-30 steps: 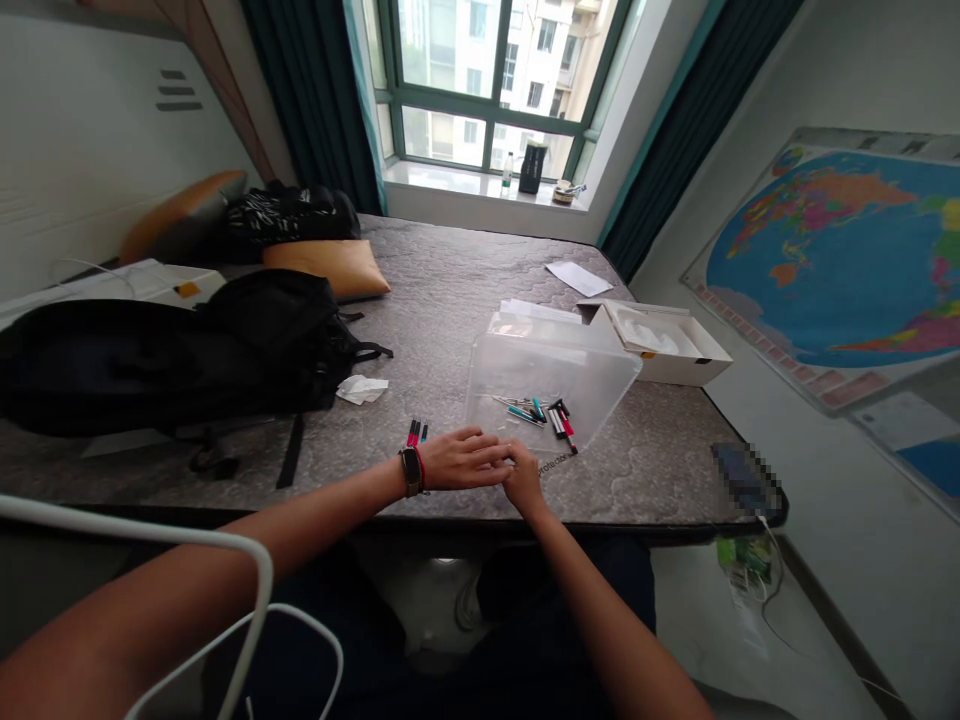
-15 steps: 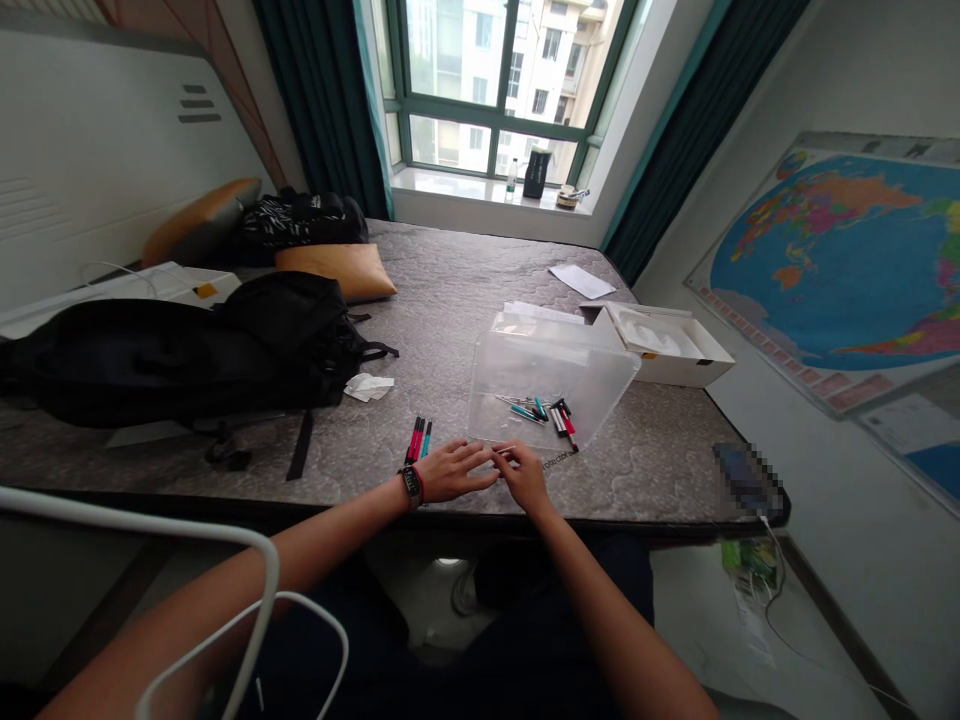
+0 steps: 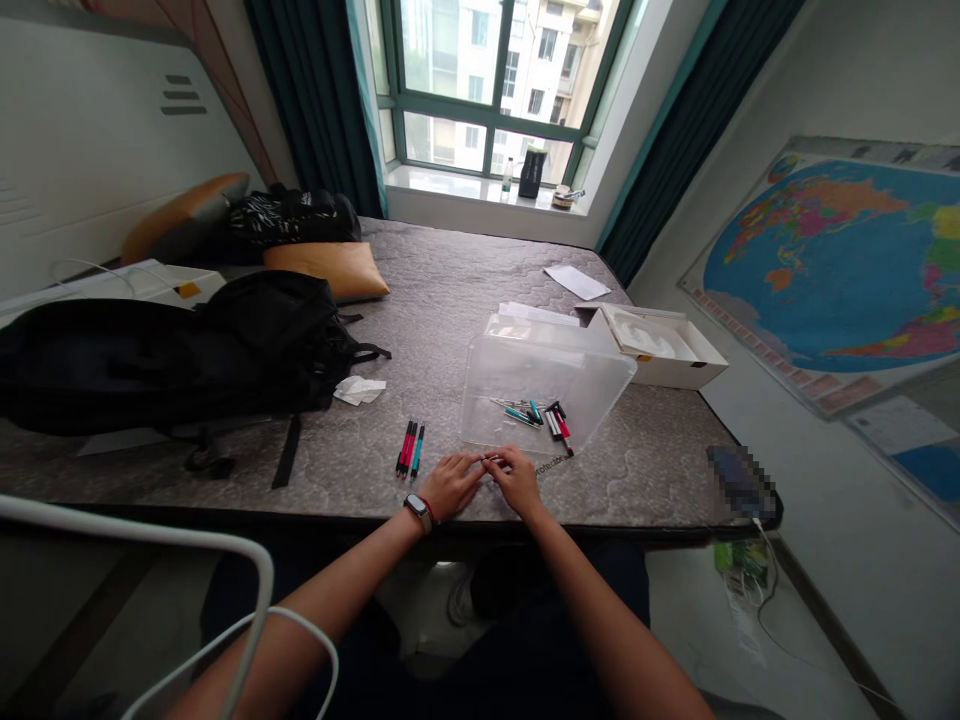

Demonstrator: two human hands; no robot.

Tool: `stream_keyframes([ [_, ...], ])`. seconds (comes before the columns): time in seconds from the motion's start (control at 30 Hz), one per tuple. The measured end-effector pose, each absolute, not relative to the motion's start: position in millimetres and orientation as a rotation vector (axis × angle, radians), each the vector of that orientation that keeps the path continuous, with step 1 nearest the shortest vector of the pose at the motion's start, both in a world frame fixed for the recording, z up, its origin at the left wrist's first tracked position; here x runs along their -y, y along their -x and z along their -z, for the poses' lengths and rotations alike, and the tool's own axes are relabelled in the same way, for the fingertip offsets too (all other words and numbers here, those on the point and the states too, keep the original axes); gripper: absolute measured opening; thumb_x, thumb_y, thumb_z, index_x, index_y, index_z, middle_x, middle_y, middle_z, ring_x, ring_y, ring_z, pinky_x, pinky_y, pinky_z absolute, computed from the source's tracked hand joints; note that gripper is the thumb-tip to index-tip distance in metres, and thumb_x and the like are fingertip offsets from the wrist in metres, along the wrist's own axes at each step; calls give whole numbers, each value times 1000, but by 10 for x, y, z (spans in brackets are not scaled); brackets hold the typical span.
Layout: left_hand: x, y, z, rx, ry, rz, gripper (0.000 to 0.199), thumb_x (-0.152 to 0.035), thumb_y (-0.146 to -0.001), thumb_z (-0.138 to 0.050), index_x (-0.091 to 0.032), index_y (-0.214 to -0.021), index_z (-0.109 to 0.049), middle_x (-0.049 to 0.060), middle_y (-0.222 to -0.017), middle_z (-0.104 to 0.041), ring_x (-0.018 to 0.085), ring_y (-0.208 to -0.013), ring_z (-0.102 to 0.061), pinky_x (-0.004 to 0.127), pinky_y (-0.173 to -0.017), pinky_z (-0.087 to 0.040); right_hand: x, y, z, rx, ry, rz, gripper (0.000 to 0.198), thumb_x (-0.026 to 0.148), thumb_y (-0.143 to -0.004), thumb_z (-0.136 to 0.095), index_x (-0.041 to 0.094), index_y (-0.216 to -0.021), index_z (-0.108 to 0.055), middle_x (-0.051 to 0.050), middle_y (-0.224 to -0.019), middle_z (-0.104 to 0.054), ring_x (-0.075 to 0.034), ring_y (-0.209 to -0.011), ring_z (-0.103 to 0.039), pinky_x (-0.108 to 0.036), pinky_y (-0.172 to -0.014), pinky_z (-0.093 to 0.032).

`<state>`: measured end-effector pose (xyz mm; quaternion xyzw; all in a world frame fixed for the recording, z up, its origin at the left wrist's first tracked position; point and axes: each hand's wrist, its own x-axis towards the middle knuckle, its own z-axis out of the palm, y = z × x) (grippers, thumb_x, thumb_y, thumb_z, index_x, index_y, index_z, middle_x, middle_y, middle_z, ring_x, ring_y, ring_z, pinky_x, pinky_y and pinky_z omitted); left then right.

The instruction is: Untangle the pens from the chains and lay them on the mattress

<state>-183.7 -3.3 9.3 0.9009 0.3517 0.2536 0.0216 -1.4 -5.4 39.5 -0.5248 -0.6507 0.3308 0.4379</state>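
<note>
My left hand and my right hand meet near the front edge of a grey quilted mattress, both pinching a thin pen between their fingertips. A wristwatch sits on my left wrist. Three pens, red and teal, lie side by side just left of my left hand. A clear plastic box tipped on its side lies right behind my hands, with several more pens inside it.
A black backpack fills the left of the mattress, with a crumpled tissue beside it. An open white box and papers lie at the right. Orange pillows sit at the back. A white rail crosses the foreground.
My left hand slid right and back toward me, uncovering the three pens on the mattress. Both hands now pinch one pen closer to the front edge.
</note>
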Motion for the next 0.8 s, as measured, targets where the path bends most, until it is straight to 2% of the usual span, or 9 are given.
stream_keyframes([
  [0.1, 40, 1824, -28, -1088, -2747, -805, 34, -26, -94, -47, -21, -126, -57, 12, -131, -55, 27, -116, -52, 44, -95, -44, 50, 16, -372, 1637, 1307, -843, 20, 37, -86, -61, 22, -89, -73, -6, -93, -70, -17, -77, -67, -29, -74, -54],
  [0.17, 31, 1843, 14, -1093, -2716, -840, 34, -22, -94, -46, -22, -126, -58, 11, -129, -58, 26, -115, -53, 44, -95, -44, 21, -20, -355, 1666, 1296, -887, 23, 38, -84, -64, 22, -99, -72, -5, -96, -70, -17, -77, -66, -29, -72, -54],
  [0.23, 17, 1872, 55, -1103, -2679, -885, 37, -17, -94, -44, -23, -128, -57, 10, -124, -61, 25, -112, -55, 42, -94, -45, -36, -110, -331, 1672, 1307, -931, 39, 38, -80, -68, 23, -116, -66, -6, -101, -70, -17, -76, -66, -28, -67, -53],
  [0.3, 4, 1897, 88, -1118, -2639, -925, 39, -14, -94, -43, -23, -131, -55, 10, -120, -63, 23, -108, -57, 41, -92, -47, -107, -248, -296, 1607, 1412, -889, 45, 40, -81, -66, 20, -121, -62, -7, -100, -70, -17, -73, -65, -28, -65, -52],
  [0.47, -4, 1910, 120, -1108, -2607, -979, 35, -14, -94, -44, -22, -124, -60, 10, -115, -65, 22, -102, -60, 39, -89, -48, -203, -536, -156, 1610, 1738, -660, 23, 35, -84, -59, 15, -86, -70, -8, -83, -70, -20, -71, -63, -32, -72, -49],
  [0.63, -10, 1900, 151, -1151, -2559, -983, 30, -10, -91, -46, -21, -115, -63, 9, -112, -66, 22, -101, -60, 38, -89, -49, -191, -491, -78, 1865, 1792, -585, 16, 27, -79, -65, 17, -90, -70, -7, -89, -66, -18, -75, -61, -29, -75, -47],
  [0.8, -15, 1889, 154, -1199, -2499, -962, 27, -7, -89, -47, -20, -108, -61, 7, -112, -65, 22, -103, -59, 38, -92, -48, -211, -406, -100, 1891, 1791, -559, 7, 23, -81, -62, 19, -80, -68, -8, -91, -66, -19, -80, -61, -29, -76, -45],
])
